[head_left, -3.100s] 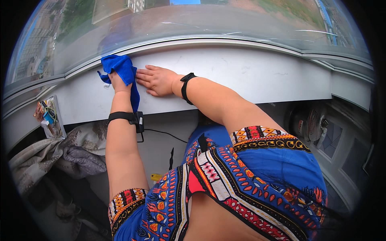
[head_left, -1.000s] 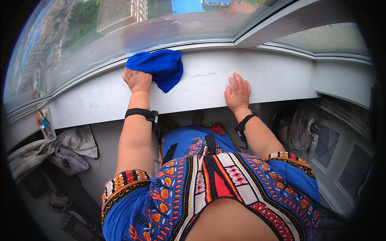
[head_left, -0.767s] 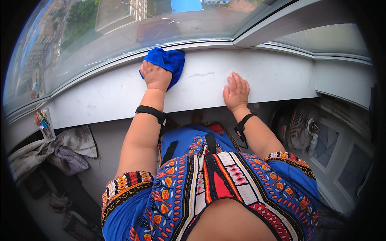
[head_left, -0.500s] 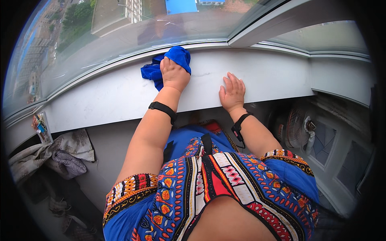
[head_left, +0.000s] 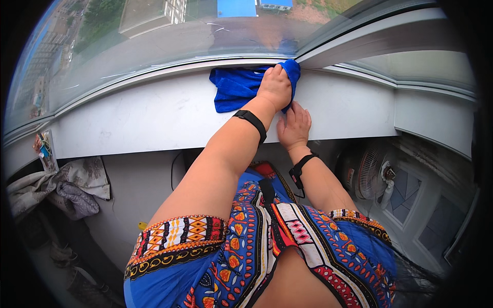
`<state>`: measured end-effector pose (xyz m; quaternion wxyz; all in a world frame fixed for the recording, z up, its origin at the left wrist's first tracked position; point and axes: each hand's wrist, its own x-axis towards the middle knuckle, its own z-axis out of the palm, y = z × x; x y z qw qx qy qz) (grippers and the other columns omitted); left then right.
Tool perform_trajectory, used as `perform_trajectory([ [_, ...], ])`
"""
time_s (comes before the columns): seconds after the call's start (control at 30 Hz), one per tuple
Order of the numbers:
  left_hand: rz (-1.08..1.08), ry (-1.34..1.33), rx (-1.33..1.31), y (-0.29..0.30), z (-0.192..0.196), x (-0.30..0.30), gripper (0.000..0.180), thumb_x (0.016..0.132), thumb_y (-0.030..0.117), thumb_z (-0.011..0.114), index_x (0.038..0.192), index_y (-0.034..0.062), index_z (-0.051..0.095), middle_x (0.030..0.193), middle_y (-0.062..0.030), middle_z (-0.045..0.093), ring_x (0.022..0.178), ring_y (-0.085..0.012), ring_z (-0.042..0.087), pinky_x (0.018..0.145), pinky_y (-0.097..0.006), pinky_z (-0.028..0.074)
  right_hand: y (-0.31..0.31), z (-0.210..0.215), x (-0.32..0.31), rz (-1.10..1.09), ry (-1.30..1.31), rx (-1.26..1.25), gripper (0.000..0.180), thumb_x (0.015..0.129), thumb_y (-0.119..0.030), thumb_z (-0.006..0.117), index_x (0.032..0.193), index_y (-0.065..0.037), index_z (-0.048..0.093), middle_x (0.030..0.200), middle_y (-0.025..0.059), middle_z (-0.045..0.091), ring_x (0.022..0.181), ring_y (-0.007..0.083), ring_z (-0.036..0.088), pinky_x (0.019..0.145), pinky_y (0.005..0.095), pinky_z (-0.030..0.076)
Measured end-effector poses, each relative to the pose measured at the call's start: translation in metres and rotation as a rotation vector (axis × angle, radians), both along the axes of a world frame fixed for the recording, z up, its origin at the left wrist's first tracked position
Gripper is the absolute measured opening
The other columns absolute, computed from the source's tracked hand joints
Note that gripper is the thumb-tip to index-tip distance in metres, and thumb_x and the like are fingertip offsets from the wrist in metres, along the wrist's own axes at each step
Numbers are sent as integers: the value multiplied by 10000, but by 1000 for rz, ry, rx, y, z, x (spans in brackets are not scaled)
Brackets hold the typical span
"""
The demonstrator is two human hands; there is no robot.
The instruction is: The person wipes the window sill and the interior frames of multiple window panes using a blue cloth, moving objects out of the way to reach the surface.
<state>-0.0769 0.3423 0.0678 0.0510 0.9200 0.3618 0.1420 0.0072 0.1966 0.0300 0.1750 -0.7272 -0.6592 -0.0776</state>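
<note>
A bright blue cloth [head_left: 233,90] is bunched against the far edge of the white windowsill [head_left: 133,118], with part of it trailing out to the left. My left hand [head_left: 276,87] grips the cloth's right end and presses it down beside the window frame, near the corner post. Just nearer to me, my right hand [head_left: 295,127] rests palm down on the sill with its fingers stretched out, holding nothing. Its fingertips come close to the cloth's lower right corner; whether they touch it I cannot tell.
Beyond the sill stands a window pane [head_left: 154,46], with a thick frame post [head_left: 380,38] slanting at the right. A small holder of odds and ends [head_left: 46,149] sits at the sill's left end, above crumpled fabric [head_left: 77,192]. Below right is a fan [head_left: 368,172].
My left hand has slid the cloth rightward along the sill to the window post, close to my right hand. The right hand has stayed nearly in place.
</note>
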Motion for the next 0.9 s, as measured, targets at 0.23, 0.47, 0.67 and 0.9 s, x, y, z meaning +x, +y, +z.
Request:
perform_trajectory([
  [0.23, -47, -246, 112, -2, -27, -32, 315, 814, 377, 639, 978, 132, 747, 1114, -50, 643, 1207, -275, 492, 1099, -430, 319, -9, 1, 54, 30, -92, 88, 460, 832, -216, 619, 1274, -126, 528, 1421, 64, 480, 1328, 256, 437, 1129, 499, 282],
  [0.47, 218, -87, -20, -2, -31, -119, 455, 902, 426, 552, 1275, 172, 613, 1389, -55, 537, 1373, -280, 398, 1187, -504, 195, -17, 2, 100, 18, -136, 43, 442, 871, -216, 594, 1298, -137, 516, 1442, 61, 461, 1346, 245, 420, 1132, 497, 287],
  [0.67, 376, -67, 41, 8, -25, -176, 415, 900, 343, 520, 1237, 135, 644, 1327, -92, 591, 1335, -296, 454, 1171, -535, 227, -22, 12, 136, 43, -136, 69, 431, 873, -197, 591, 1291, -114, 523, 1434, 78, 472, 1308, 293, 445, 1116, 487, 310],
  [0.9, 727, -8, 27, 8, -46, -283, 486, 911, 348, 455, 1335, 147, 582, 1415, -97, 524, 1376, -308, 394, 1191, -522, 182, -41, 40, 163, 61, -145, 43, 428, 850, -145, 588, 1270, -80, 534, 1406, 114, 501, 1265, 336, 475, 1086, 471, 347],
])
